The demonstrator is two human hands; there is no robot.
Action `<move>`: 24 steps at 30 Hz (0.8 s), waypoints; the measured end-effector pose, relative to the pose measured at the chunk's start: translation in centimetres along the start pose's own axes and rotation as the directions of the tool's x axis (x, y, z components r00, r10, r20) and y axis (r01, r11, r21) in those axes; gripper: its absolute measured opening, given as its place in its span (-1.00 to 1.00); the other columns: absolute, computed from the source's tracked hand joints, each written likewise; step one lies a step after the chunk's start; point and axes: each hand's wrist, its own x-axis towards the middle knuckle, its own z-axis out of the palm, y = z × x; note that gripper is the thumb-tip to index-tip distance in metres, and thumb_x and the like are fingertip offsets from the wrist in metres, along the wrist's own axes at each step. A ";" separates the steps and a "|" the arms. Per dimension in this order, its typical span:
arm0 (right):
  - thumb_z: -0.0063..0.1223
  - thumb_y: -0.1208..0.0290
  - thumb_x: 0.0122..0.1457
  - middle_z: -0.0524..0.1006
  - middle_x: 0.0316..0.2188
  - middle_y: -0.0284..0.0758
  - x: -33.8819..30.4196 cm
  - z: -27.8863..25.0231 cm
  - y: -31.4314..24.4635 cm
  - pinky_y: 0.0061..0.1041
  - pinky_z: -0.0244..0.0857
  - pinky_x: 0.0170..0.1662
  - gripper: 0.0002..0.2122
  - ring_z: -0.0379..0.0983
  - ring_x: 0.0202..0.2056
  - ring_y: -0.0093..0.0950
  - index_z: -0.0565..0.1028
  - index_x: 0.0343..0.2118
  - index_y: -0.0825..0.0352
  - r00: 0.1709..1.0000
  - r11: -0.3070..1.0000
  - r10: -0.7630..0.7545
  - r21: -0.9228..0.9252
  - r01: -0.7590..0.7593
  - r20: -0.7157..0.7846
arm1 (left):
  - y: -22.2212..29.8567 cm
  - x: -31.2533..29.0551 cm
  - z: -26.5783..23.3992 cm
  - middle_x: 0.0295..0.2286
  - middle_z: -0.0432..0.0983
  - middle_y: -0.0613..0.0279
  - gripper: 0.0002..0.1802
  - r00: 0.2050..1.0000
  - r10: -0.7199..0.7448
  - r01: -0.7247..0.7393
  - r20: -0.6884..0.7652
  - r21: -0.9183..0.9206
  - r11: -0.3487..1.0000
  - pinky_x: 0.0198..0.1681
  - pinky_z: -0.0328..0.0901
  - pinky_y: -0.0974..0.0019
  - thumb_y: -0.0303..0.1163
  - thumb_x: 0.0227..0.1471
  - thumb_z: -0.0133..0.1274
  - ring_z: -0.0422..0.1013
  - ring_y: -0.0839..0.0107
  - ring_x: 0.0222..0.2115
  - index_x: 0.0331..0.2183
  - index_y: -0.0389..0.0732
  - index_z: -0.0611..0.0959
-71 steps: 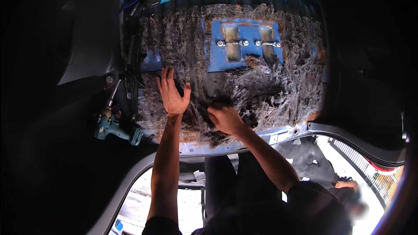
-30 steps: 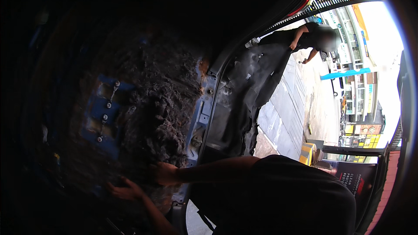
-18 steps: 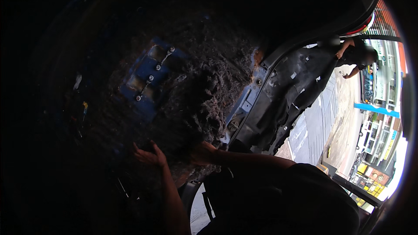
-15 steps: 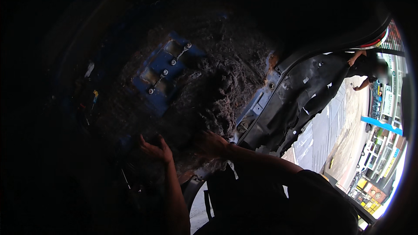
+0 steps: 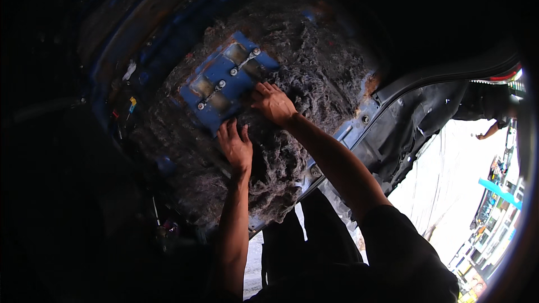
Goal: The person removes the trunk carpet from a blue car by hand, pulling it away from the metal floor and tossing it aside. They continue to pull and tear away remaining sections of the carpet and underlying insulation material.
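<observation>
A thick grey-brown fibre padding [image 5: 275,165] covers the floor inside a dim vehicle. In a gap in the padding lies a blue metal panel [image 5: 236,92] with rusty edges and two pale metal links [image 5: 245,62] fixed by round bolt heads. My left hand [image 5: 234,145] lies at the panel's lower corner, palm down, fingers apart. Farther up and right, my right hand [image 5: 274,104] rests where padding and panel meet, its fingers slightly bent and apart. Neither hand visibly holds anything; the right fingertips are partly hard to make out against the dark.
Along the right runs a blue door sill [image 5: 348,134] with a black seal and rust spots. Beyond it hangs a loose black sheet [image 5: 387,140]. Another person's hand [image 5: 491,131] shows outside at far right. A yellow-and-blue piece [image 5: 132,105] lies at left.
Both hands have moved up and forward over the padding to the edge of the blue panel. The view has shifted and brightened, and less of the other person shows.
</observation>
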 end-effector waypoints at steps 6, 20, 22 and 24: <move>0.23 0.19 0.31 0.56 0.00 -0.31 -1.7 2.1 1.3 -0.20 0.42 0.22 -0.78 0.51 0.13 -0.25 0.64 -0.11 0.20 0.992 0.984 -0.111 -0.132 0.119 0.064 | -0.5 0.9 0.5 -0.18 0.59 -0.07 -0.89 0.997 0.072 -0.072 0.006 0.058 0.996 -0.01 0.45 -0.12 -0.53 0.21 0.31 0.53 -0.15 -0.10 -0.21 -0.35 0.79; 0.36 0.16 0.19 0.50 0.31 -0.21 -11.8 0.2 -0.6 -0.17 0.41 0.33 -0.58 0.52 0.26 -0.16 0.67 0.10 0.15 0.899 0.998 -0.026 0.055 0.003 0.437 | 4.5 -6.0 -3.4 0.11 0.63 -0.29 -0.40 0.689 -0.298 0.055 0.661 0.362 0.930 0.36 0.32 -0.07 -0.76 0.16 -0.06 0.48 -0.23 0.24 0.20 -0.30 0.67; 0.37 0.19 0.16 0.42 0.40 -0.20 -13.8 -0.4 -0.6 -0.13 0.23 0.49 -0.50 0.24 0.47 -0.13 0.65 0.19 0.10 0.897 0.988 0.020 0.128 -0.085 0.441 | 4.7 -6.1 -4.2 0.10 0.62 -0.24 -0.53 0.729 -0.225 0.128 0.646 0.195 0.973 0.31 0.34 -0.11 -0.62 0.23 0.11 0.50 -0.20 0.21 0.17 -0.27 0.66; 0.37 0.09 0.20 0.44 0.38 -0.20 -14.1 -1.0 -0.9 -0.11 0.24 0.48 -0.52 0.30 0.43 -0.13 0.68 0.16 0.12 0.943 0.987 0.014 0.148 -0.067 0.332 | 3.8 -4.6 -4.3 0.16 0.55 -0.24 -0.56 0.789 -0.264 0.308 0.555 0.015 0.951 0.26 0.33 -0.17 -0.36 0.31 0.28 0.48 -0.19 0.21 0.15 -0.27 0.61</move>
